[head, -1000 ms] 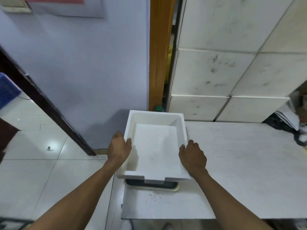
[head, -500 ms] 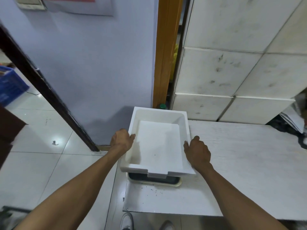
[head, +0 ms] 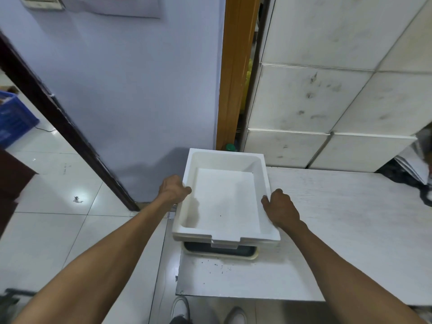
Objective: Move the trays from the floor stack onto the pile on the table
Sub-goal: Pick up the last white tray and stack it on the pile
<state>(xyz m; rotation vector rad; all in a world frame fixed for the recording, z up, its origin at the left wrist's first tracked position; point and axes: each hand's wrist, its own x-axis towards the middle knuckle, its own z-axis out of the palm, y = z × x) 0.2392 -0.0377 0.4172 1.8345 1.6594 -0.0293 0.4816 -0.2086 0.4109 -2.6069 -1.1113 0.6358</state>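
Note:
A white foam tray point(head: 225, 197) sits on top of the pile at the left end of the table point(head: 339, 230). Under it a dark tray with a cream rim point(head: 221, 251) shows at the front. My left hand point(head: 173, 189) grips the white tray's left rim, thumb over the edge. My right hand point(head: 280, 208) holds its right rim. The tray is empty and lies level. The floor stack is out of view.
A purple wall and a wooden door frame point(head: 236, 73) rise behind the tray. Large white foam boxes point(head: 327, 101) stack along the table's back. A blue crate point(head: 11, 115) stands on the tiled floor at far left. My shoes point(head: 180, 308) show under the table edge.
The view has drawn back and tilted down, so my shoes now show. Both hands stay on the tray's rims, and the tray has hardly moved on the pile.

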